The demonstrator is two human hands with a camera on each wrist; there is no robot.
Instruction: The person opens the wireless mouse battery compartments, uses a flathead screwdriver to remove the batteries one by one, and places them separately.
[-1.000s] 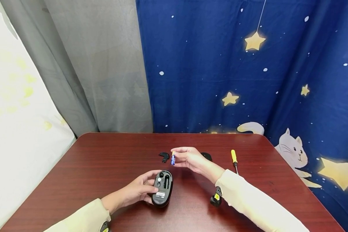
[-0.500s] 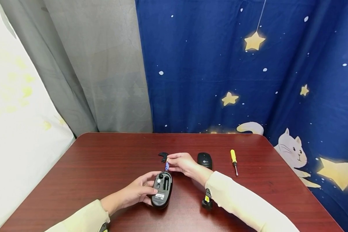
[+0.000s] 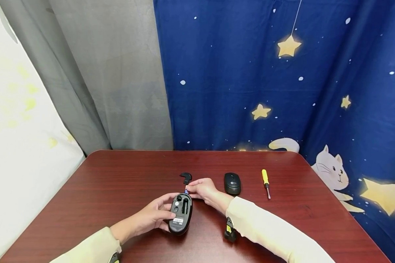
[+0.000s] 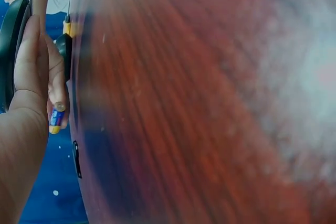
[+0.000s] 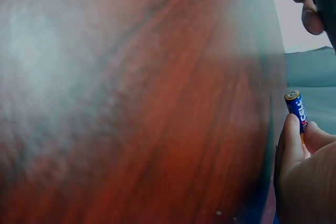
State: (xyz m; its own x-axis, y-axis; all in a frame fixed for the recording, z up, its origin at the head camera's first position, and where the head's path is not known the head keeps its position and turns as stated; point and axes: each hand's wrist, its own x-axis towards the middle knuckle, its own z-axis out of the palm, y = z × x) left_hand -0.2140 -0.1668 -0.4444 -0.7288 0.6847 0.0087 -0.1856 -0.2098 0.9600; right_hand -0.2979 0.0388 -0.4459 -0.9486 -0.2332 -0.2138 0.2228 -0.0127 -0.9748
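Left hand point(image 3: 152, 216) grips the upturned mouse point(image 3: 181, 214); right hand point(image 3: 204, 190) pinches a battery point(image 5: 297, 110). Good seating probably calls for correct polarity and squarely entering the slot point(image 3: 185, 206).

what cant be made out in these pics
Head view: the print on the white label of the held mouse, too small to read.
Head view: the logo on the other mouse, too small.
Right wrist view: most of the held mouse, cut off by the right edge.
Left wrist view: one end of the battery, hidden by the right hand.
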